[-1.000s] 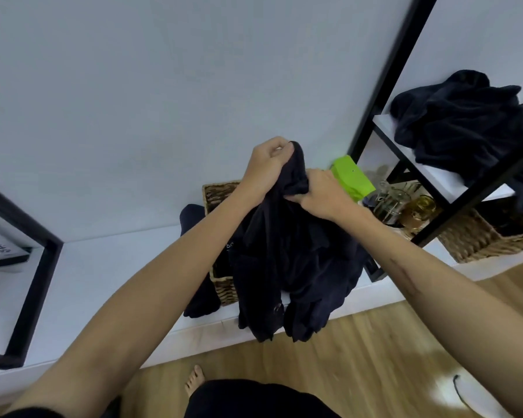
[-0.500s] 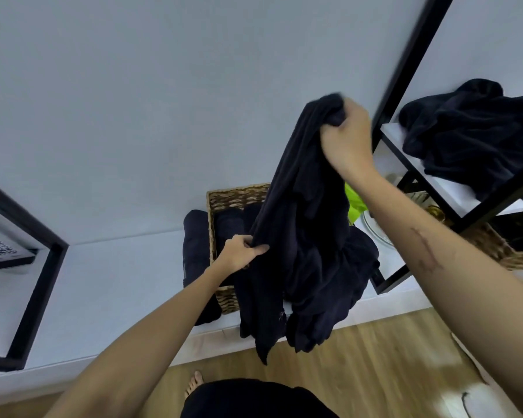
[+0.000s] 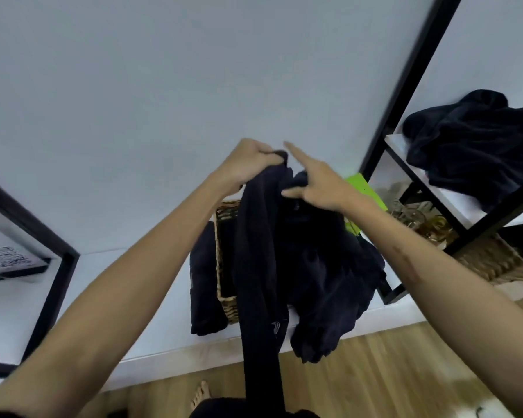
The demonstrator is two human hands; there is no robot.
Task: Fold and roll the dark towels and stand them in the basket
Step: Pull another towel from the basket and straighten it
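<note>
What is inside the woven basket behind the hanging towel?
The basket shows dark cloth inside, and a dark towel drapes outside its left wall. The held towel covers the rest.

Head-worn view, forward and downward

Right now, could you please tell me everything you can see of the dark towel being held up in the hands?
The dark towel is navy-black, soft, fleecy-looking cloth, unfolded and bunched. It hangs in front of the wicker basket, one long strip falling past the white ledge, a crumpled mass on the right. The left hand grips its top edge; the right hand rests on it with fingers extended. A small pale mark shows low on the strip.
</note>
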